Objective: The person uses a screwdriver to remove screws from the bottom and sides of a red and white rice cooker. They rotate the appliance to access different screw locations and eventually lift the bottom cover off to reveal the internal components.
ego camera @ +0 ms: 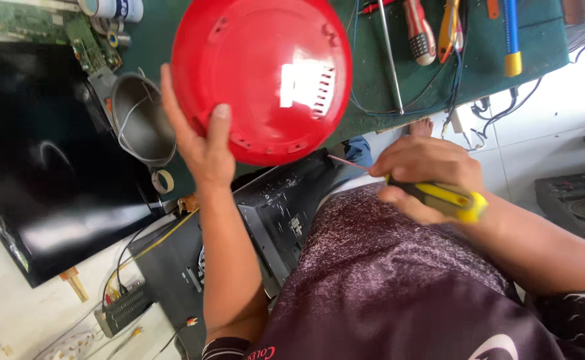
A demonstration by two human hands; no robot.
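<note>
From the head camera, the left hand [202,143] grips the rim of a round red plastic shell [262,77], thumb pressed on its glossy face and fingers curled behind the edge, holding it up above the green work mat [372,100]. The shell shows its underside, with a row of narrow slots near the bright glare and small holes around its border. The right hand [422,177] is closed around a screwdriver with a yellow and black handle [449,200]; its thin shaft [346,162] points left toward the shell's lower edge, the tip just short of it. Just left of the left hand, a grey metal pot [142,120] with loose wires inside rests at the mat's edge, and a small roll of tape [162,180] lies just below it. A large black flat panel [46,160] fills the left side, with a green circuit board [59,27] above it. More screwdrivers with red [419,30], orange and blue handles lie on the mat at the upper right. A black perforated casing [279,207] sits below the shell, near the person's patterned dark shirt [399,293].
</note>
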